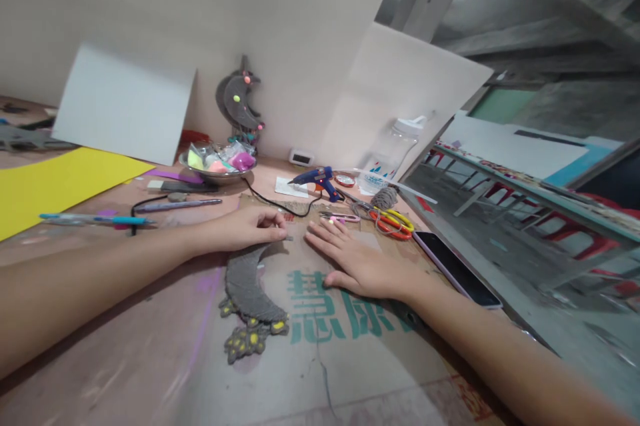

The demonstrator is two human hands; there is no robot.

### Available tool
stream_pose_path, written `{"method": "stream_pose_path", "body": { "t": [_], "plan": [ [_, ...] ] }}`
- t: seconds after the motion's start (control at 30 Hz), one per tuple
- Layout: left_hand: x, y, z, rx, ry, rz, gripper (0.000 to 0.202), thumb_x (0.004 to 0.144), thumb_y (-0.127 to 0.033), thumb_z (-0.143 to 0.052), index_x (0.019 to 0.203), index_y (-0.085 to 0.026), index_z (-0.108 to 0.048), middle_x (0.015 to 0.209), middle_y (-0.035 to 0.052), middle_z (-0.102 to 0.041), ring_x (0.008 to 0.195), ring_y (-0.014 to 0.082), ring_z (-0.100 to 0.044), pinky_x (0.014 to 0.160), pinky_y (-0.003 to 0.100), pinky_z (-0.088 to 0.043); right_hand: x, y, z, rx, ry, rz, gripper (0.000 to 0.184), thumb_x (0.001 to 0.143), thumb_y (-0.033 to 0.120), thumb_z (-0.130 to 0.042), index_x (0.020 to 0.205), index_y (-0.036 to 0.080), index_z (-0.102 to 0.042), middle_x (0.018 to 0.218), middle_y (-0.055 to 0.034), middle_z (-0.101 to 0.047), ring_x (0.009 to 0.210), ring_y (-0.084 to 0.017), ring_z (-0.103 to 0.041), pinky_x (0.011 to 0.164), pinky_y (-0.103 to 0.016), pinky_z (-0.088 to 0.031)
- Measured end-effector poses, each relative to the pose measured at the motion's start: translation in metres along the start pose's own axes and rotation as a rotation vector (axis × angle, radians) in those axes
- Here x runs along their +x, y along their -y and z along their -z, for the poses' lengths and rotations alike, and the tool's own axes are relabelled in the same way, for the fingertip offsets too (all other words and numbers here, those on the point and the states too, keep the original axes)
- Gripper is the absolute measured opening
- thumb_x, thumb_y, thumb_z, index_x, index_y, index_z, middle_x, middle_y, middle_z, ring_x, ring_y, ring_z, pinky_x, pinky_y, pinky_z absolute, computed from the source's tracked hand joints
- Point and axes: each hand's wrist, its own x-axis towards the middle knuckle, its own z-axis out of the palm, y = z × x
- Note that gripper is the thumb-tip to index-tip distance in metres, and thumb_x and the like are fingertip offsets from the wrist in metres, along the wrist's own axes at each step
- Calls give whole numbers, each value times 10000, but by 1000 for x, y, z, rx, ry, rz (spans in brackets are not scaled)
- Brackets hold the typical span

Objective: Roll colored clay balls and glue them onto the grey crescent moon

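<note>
My left hand (257, 227) is closed, its fingertips pinched together over the upper end of a grey yarn-wrapped crescent moon (246, 283). What lies between those fingertips is hidden. Yellow-spotted grey flower shapes (245, 343) sit along the moon's lower edge. Palm down, my right hand (353, 259) lies on the printed cardboard sheet (350, 359) with its fingers stretched out and holds nothing. Just beyond its fingertips are small pink-handled snips (343, 217). A blue hot glue gun (317, 179) rests farther back on a white card (291, 187).
Behind stand a metal bowl of colourful packets (219, 177), another decorated moon (240, 99) and a clear bottle (387, 156). Scissors (395, 223), a grey yarn ball (385, 197) and a phone (456, 269) lie right. Pens (100, 220) and yellow paper (65, 183) lie left.
</note>
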Motion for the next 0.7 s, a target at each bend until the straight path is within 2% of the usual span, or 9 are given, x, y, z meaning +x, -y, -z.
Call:
{"method": "stream_pose_path", "body": {
  "t": [0.1,0.17,0.3,0.43,0.57,0.7],
  "plan": [
    [0,1,0,-3,6,-8,347,850,-476,-525,896,-147,-625,813,13,-630,769,149,-551,689,226,-410,5,18,-3,21,-1,70,789,892,584,-437,1511,185,-155,1571,-113,-120,1452,-289,-22,1171,-518,-74],
    [0,2,0,-23,15,-10,348,849,-476,-526,912,-148,-626,861,24,-648,808,160,-565,718,235,-422,15,22,-5,26,-27,98,806,893,589,-427,1512,164,-136,1573,-125,-88,1454,-276,-9,1175,-507,-77],
    [0,1,0,-15,12,-13,312,849,-450,-533,882,-152,-620,856,14,-637,797,149,-557,728,229,-418,26,3,-6,-2,-60,38,775,909,581,-399,1511,169,-138,1573,-130,-86,1455,-272,-15,1169,-527,-65],
    [-1,-2,0,-13,10,5,302,846,-445,-539,867,-150,-603,765,-6,-594,718,131,-527,657,210,-396,9,-12,-1,-32,-8,-16,752,913,576,-398,1510,190,-152,1577,-102,-75,1450,-286,15,1165,-539,-61],
    [0,-2,-1,-31,17,1,320,851,-456,-532,876,-146,-604,764,0,-598,705,129,-523,636,207,-391,0,5,-2,-12,19,44,787,895,592,-421,1513,197,-135,1577,-98,-85,1451,-284,2,1171,-526,-61],
    [1,1,-1,-49,23,-24,334,855,-457,-528,906,-140,-621,857,30,-644,797,155,-559,714,228,-426,17,21,-7,5,-14,103,801,900,593,-406,1514,161,-124,1577,-113,-64,1453,-267,19,1179,-503,-44]
  ]
}}
